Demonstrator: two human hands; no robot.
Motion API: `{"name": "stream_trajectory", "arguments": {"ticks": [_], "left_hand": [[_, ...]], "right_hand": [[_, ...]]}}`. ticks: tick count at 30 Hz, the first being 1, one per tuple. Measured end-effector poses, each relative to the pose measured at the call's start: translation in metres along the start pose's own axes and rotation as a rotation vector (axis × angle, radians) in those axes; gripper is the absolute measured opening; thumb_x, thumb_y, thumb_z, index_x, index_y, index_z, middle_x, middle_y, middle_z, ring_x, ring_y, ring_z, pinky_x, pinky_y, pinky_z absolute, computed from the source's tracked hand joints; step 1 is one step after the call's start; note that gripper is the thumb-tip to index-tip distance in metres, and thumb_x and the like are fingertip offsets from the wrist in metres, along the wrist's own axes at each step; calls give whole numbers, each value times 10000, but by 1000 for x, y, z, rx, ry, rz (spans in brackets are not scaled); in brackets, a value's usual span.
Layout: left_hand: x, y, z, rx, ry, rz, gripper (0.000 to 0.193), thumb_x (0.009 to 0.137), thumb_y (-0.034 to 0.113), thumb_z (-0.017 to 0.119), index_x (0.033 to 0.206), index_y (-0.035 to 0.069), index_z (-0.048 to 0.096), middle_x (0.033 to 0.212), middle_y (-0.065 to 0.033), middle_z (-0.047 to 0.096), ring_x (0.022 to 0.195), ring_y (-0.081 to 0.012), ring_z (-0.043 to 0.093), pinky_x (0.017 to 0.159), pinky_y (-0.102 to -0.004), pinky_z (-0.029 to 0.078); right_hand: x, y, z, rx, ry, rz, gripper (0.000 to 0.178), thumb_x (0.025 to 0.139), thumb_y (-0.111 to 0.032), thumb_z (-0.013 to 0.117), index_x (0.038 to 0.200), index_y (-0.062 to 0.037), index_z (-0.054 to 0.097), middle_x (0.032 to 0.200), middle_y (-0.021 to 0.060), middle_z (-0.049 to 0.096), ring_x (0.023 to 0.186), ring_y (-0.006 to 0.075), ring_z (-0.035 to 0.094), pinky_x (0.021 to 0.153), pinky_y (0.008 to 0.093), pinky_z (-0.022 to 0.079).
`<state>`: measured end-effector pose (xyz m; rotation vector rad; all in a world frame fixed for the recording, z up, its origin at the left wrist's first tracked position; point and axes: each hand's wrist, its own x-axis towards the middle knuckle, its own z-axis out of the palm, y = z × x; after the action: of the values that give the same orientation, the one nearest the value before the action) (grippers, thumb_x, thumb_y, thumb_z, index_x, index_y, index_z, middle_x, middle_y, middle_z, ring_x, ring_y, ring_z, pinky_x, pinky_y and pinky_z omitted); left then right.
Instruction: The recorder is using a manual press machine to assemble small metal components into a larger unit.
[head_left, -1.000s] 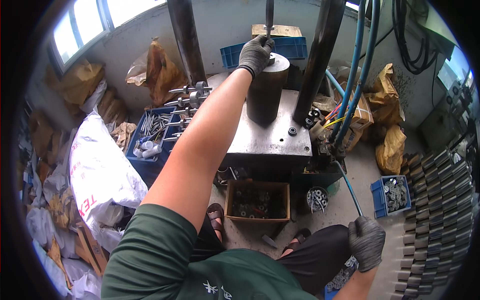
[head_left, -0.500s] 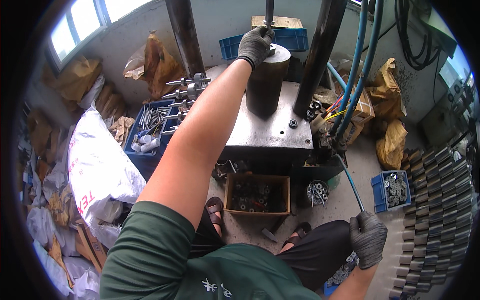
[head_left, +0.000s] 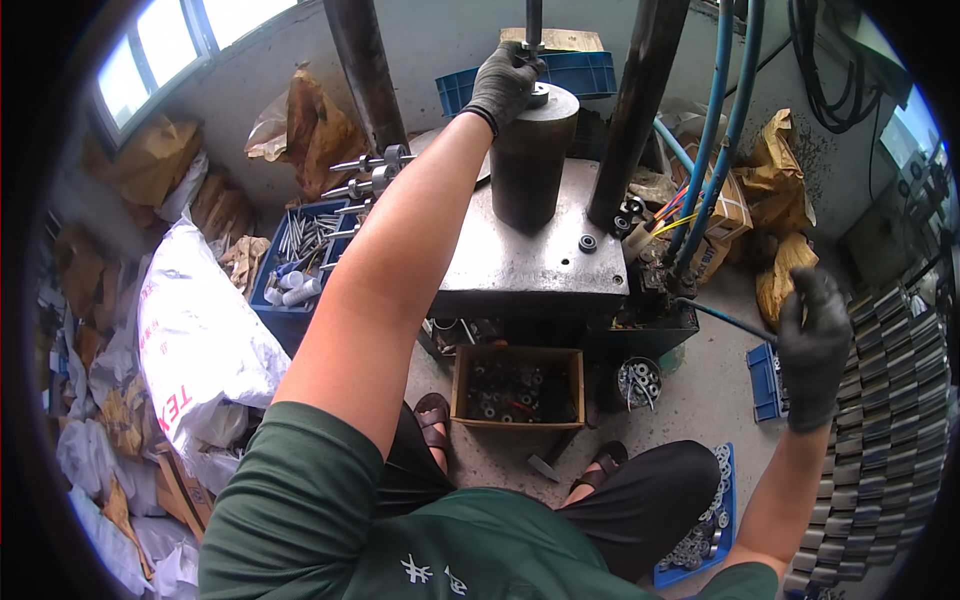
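My gloved left hand (head_left: 505, 82) reaches to the top of a thick dark steel cylinder (head_left: 535, 165). Its fingers close around a slim metal shaft, mostly hidden by the glove, directly beneath the press's vertical rod (head_left: 534, 22). A small metal ring (head_left: 541, 95) lies on the cylinder's top face beside the fingers. On the right, my gloved right hand (head_left: 815, 350) is raised, fingers apart and pointing up. The blue lever (head_left: 728, 319) runs to its palm side, where its end is hidden; the fingers do not appear wrapped round it.
Shafts with rings (head_left: 375, 180) stand left of the steel press table (head_left: 530, 262). Below are a wooden box (head_left: 517, 424) of parts and a hammer (head_left: 545, 467). A blue crate (head_left: 764, 385) and stacked metal pieces (head_left: 875, 440) stand right. Thick columns flank the cylinder.
My right hand has moved up and away, and its fingers have loosened from their grip. The lever has swung up from pointing downward. My left hand stays at the cylinder's top.
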<state>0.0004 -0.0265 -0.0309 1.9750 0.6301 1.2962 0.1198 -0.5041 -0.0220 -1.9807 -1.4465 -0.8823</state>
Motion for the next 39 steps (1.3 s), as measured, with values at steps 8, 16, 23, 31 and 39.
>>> {"name": "stream_trajectory", "arguments": {"ticks": [8, 16, 23, 31, 39], "left_hand": [[-8, 16, -1, -192, -46, -94, 368, 965, 308, 722, 1172, 14, 644, 1040, -104, 665, 883, -174, 677, 692, -329, 663], [21, -33, -10, -334, -7, -68, 446, 1051, 461, 507, 1127, 61, 691, 889, -55, 701, 796, -139, 662, 781, -292, 544], [15, -23, 3, -177, -13, -60, 433, 1046, 452, 541, 1173, 69, 697, 889, -59, 714, 806, -139, 670, 788, -299, 551], [20, -31, -2, -126, -1, -51, 395, 1036, 412, 571, 1155, 57, 698, 890, -45, 705, 795, -132, 656, 787, -297, 535], [16, -24, -3, -133, -17, -72, 342, 1025, 363, 585, 1120, 54, 697, 891, -51, 702, 793, -137, 658, 788, -298, 538]], "right_hand": [[59, 36, 24, -41, -48, 71, 225, 951, -119, 624, 1120, 8, 703, 1023, 228, 711, 945, 365, 713, 835, 411, 566], [-81, -6, -34, 176, -752, 231, 240, 811, -98, 638, 1019, 3, 703, 961, 226, 700, 840, 395, 698, 785, 442, 571], [-149, -38, -27, 6, -674, 223, 138, 798, -180, 694, 756, -59, 641, 739, 176, 637, 709, 397, 644, 679, 488, 525], [-143, -41, -25, -7, -658, 233, 205, 820, -217, 713, 712, -67, 625, 706, 173, 625, 693, 394, 636, 651, 490, 506], [-138, -41, -26, -4, -652, 216, 215, 825, -210, 708, 701, -61, 616, 700, 186, 615, 694, 405, 634, 652, 495, 504]]}}
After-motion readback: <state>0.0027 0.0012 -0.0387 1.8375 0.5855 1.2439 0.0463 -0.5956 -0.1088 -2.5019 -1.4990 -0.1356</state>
